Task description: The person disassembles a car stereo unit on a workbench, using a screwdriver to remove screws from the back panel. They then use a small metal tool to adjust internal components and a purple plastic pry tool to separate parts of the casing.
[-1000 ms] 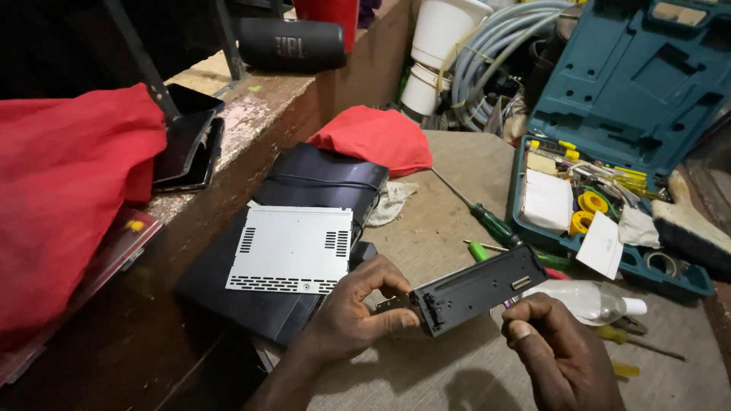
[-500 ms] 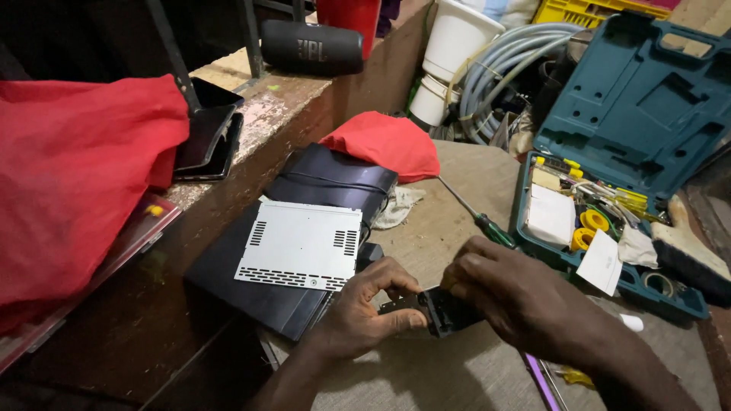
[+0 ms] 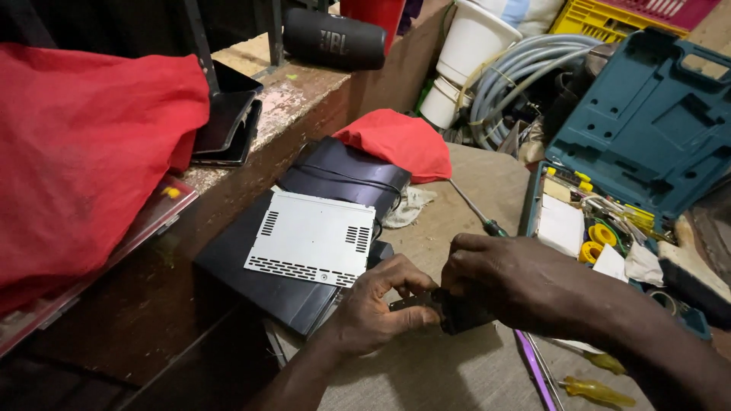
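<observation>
Hands meet over a small black panel (image 3: 457, 310), held just above the counter (image 3: 426, 373) near its front edge. Left hand (image 3: 377, 308) clamps the panel's left end, thumb on top and fingers curled beneath. Right hand (image 3: 506, 281) covers the right end and most of the upper face, fingers closed over it; both grips are shut on the part. Only a short dark section and a thin edge of the panel show between the hands.

Handling, as judged: the panel appears to be light, rigid moulded plastic, narrow and long. It should resist squeezing but may crack or lose small tabs if twisted. Hold it by the two ends, along the edges, not across the middle. Smooth faces may slip under sweaty fingers.

Surroundings: a white vented plate (image 3: 312, 237) lies on a black case (image 3: 304, 228) just left of the hands. A red cloth (image 3: 400, 141) rests beyond the case. A green-handled screwdriver (image 3: 476, 209) lies near the right hand. An open teal toolbox (image 3: 647, 137) stands to the right, and a yellow screwdriver (image 3: 598, 390) lies by the right forearm.
</observation>
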